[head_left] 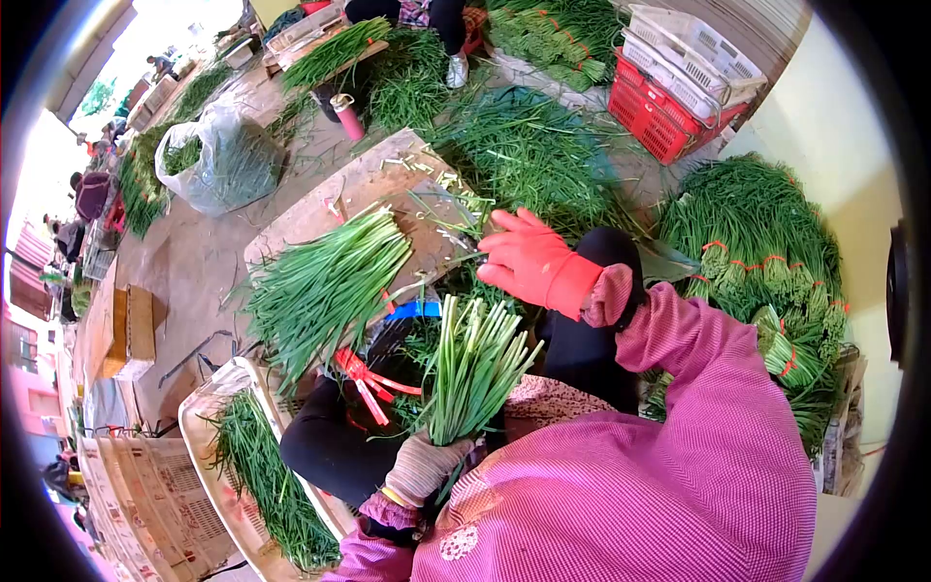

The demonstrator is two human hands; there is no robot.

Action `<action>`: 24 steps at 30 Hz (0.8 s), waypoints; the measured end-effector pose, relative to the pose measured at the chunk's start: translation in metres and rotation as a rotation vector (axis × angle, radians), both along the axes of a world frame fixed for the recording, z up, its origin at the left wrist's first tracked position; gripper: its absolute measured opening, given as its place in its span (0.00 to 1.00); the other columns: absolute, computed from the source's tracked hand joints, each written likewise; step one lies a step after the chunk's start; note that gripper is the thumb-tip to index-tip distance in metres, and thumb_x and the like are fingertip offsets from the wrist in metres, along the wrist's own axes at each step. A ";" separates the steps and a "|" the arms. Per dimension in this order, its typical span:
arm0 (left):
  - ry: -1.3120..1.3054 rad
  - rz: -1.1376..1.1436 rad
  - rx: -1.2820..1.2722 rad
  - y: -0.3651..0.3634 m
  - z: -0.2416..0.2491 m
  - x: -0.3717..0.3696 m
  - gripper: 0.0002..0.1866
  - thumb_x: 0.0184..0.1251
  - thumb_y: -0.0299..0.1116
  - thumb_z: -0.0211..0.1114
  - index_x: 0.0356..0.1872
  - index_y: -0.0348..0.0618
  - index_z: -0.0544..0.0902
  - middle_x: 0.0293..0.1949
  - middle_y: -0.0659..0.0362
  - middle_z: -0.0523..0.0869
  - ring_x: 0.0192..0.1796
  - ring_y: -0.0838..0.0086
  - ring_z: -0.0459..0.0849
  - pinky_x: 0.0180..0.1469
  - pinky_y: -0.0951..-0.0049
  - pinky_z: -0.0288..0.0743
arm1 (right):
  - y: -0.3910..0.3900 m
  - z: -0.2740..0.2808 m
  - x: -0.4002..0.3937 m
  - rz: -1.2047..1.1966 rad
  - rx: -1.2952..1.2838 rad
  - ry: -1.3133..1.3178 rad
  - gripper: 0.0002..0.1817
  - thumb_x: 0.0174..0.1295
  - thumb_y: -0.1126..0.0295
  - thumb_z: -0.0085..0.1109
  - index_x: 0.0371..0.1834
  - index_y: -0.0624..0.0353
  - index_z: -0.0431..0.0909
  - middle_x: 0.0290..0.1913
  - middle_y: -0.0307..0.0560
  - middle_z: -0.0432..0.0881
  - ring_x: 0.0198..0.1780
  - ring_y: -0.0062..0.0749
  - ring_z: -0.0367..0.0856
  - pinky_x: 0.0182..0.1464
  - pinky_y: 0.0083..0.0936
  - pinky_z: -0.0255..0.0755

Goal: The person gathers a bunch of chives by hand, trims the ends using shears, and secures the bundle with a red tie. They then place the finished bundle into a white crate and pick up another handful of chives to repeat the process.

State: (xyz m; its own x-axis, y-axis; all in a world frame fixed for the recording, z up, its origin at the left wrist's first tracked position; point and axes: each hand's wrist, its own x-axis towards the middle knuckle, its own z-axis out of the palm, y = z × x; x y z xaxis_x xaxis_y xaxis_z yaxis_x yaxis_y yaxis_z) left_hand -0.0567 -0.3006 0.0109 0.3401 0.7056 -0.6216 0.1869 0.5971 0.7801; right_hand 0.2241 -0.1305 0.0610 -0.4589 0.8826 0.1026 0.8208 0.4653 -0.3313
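Note:
My left hand [427, 468], in a grey knit glove, is closed around a bunch of garlic chives [473, 373], its pale cut ends pointing up and away from me. My right hand [529, 260], in an orange rubber glove, is raised near the right edge of the wooden board [320, 209]. Its fingers are apart, and a small dark spot shows at one fingertip. A larger pile of chives [330, 276] lies on the board, with trimmed stem bits scattered at its far end. Red ties [367, 380] hang below the board's near edge, close to a blue strip [415, 309].
Loose chives [529, 145] cover the floor beyond the board. Tied bundles [756, 242] are stacked at right, below a red crate [659, 112] topped by white baskets [693, 53]. At left stand a white tray [199, 407], a plastic bag [223, 160] and a pink bottle [347, 116].

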 end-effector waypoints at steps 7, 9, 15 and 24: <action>0.073 -0.083 0.103 -0.001 -0.005 0.002 0.22 0.61 0.29 0.71 0.57 0.41 0.80 0.50 0.60 0.88 0.49 0.77 0.85 0.53 0.74 0.77 | -0.015 0.000 -0.017 0.239 -0.398 0.072 0.20 0.58 0.44 0.63 0.43 0.46 0.84 0.71 0.52 0.68 0.78 0.62 0.47 0.76 0.52 0.41; 0.065 -0.075 0.102 -0.002 -0.002 0.003 0.22 0.62 0.28 0.71 0.58 0.41 0.79 0.50 0.60 0.88 0.49 0.77 0.84 0.53 0.75 0.76 | -0.018 -0.004 -0.023 0.235 -0.318 0.022 0.20 0.56 0.46 0.64 0.44 0.46 0.83 0.71 0.52 0.67 0.77 0.62 0.47 0.76 0.53 0.41; 0.064 -0.081 0.111 0.003 0.010 0.003 0.23 0.61 0.25 0.70 0.59 0.39 0.78 0.50 0.60 0.87 0.50 0.77 0.84 0.55 0.76 0.76 | -0.014 -0.012 -0.021 0.180 0.152 0.055 0.22 0.53 0.50 0.67 0.46 0.51 0.81 0.71 0.53 0.66 0.76 0.62 0.52 0.75 0.56 0.46; 0.028 -0.030 0.144 0.001 0.020 0.004 0.22 0.61 0.23 0.70 0.58 0.38 0.79 0.49 0.60 0.87 0.50 0.78 0.84 0.54 0.77 0.76 | -0.005 -0.026 -0.010 0.195 -0.877 0.445 0.24 0.58 0.53 0.68 0.46 0.64 0.82 0.63 0.50 0.78 0.64 0.40 0.74 0.66 0.34 0.67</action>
